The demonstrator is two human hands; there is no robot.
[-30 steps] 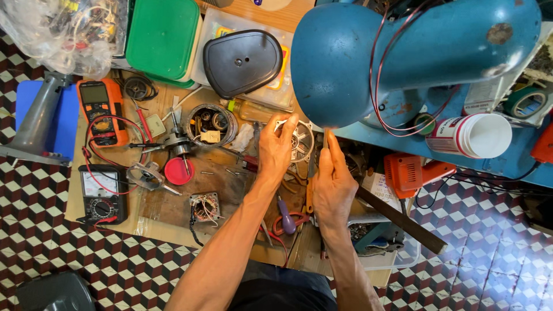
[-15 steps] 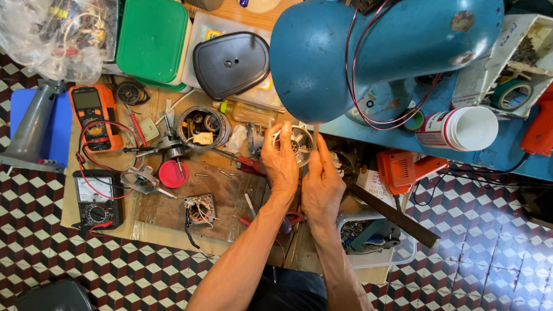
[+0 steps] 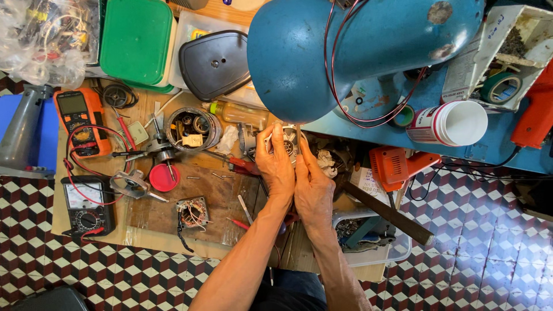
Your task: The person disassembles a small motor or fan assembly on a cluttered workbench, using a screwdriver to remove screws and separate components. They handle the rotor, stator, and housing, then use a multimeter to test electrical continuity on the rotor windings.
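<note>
Just beyond the grip, saw a big blue rounded motor housing (image 3: 322, 52) with thin red wire looped over it, almost overhanging the fingers. Found under and left of the grip a worn wooden board (image 3: 190, 201) strewn with screws and small tools. Noted further left, past the board's far edge, a green box lid (image 3: 135, 40) and a black plastic cover (image 3: 216, 63); well left of the grip, an orange multimeter (image 3: 78, 118); nearer, an open round can (image 3: 193, 128) of small parts, and a red cap (image 3: 164, 177). Held at the grip itself a small round metal part (image 3: 286, 144), pale, with slots or windings showing, raised off the board just under the housing's rim. Judged best handled by steadying it squarely, keeping pressure on the rim and off the fine wires, and keeping clear of the red wire loop. Closed the left hand (image 3: 276, 167) around the part's left side, fingers curled over its top. Pressed the right hand (image 3: 314, 184) against the right side, fingers straight and narrow, touching both part and left hand.
</note>
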